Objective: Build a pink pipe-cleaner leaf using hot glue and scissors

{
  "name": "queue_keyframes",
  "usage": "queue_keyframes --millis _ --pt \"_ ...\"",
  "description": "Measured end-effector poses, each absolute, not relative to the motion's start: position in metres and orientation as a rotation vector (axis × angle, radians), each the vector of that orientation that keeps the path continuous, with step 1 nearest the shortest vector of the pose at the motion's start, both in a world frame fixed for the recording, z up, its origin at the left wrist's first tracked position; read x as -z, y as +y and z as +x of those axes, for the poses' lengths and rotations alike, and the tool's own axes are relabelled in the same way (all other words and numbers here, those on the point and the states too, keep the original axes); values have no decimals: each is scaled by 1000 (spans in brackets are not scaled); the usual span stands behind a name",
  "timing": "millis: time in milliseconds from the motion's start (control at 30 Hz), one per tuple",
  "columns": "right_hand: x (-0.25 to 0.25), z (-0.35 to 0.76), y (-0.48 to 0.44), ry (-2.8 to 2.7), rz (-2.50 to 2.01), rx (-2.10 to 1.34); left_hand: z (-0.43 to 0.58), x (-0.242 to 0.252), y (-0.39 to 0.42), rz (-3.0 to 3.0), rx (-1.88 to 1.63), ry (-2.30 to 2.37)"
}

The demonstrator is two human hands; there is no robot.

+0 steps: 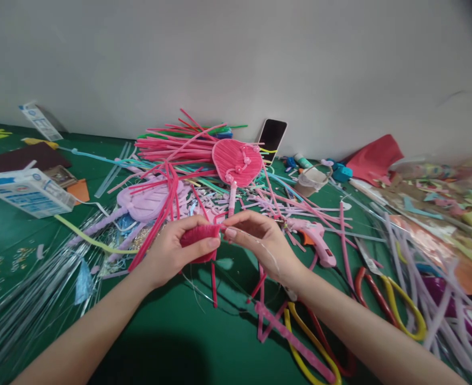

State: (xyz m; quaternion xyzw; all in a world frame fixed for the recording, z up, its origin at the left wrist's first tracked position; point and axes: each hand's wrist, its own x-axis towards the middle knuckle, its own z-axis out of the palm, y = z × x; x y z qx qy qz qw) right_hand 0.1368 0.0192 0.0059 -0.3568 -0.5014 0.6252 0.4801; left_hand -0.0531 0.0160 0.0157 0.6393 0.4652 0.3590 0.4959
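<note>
A fuzzy crimson piece [201, 233] is held low over a green tabletop [236, 337], near the middle of the view, between a worker's two bare hands. The left hand [170, 248] grips its body, thumb laid across the front; the right hand [265, 240] pinches its right edge between thumb and forefinger, with a fine pale thread [271, 255] trailing across that hand.

Below the hands, a strip of green surface opens between the forearms, crossed by thin filaments and a hanging red stem. Its right side is bounded by a pink fuzzy rod [295, 342] and a pair of scissors [287, 326], the latter partly under the right forearm. Just beyond the right hand lies a pink glue gun [319, 243]; farther right, a second pair of scissors [374, 294] borders a sheaf of pale purple stems [398, 262].

On the left, silver strands [39, 299] fan toward the table's near side. Above the hands, room is tight: a lilac paddle [143, 202], a beaded pink paddle [238, 160] and heaped red stems [171, 147] crowd toward the gray wall [236, 64], where a phone [273, 136] leans upright.
</note>
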Motion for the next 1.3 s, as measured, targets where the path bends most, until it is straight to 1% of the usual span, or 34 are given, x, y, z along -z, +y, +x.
queue_keyframes --millis 167,267,333,400,500,567,700,933,1233,1300 --pt "-20 149 39 -1558 -738 -1324 -53 -17 15 1563 -879 1158" --pt "-44 157 41 -1682 -862 -1234 -52 -16 15 1544 -852 1170" --pt "-62 157 34 -1775 -999 -1080 -51 -15 16 1522 -857 1167" --pt "-74 154 25 -1965 -1066 -823 -50 -13 16 1492 -883 1141" --pt "-77 144 18 -2184 -1050 -488 -49 -12 17 1459 -926 1102" --pt "-73 139 19 -2229 -1061 -390 -48 -12 16 1454 -937 1088" --pt "-69 135 24 -2219 -1191 -420 -48 -11 15 1442 -922 1098" --pt "-74 129 23 -2143 -1382 -709 -47 -10 16 1389 -947 1055" --pt "-71 122 24 -2096 -1489 -732 -46 -11 16 1432 -939 1117" --pt "-73 123 25 -2081 -1489 -800 -49 -12 16 1455 -911 1140"
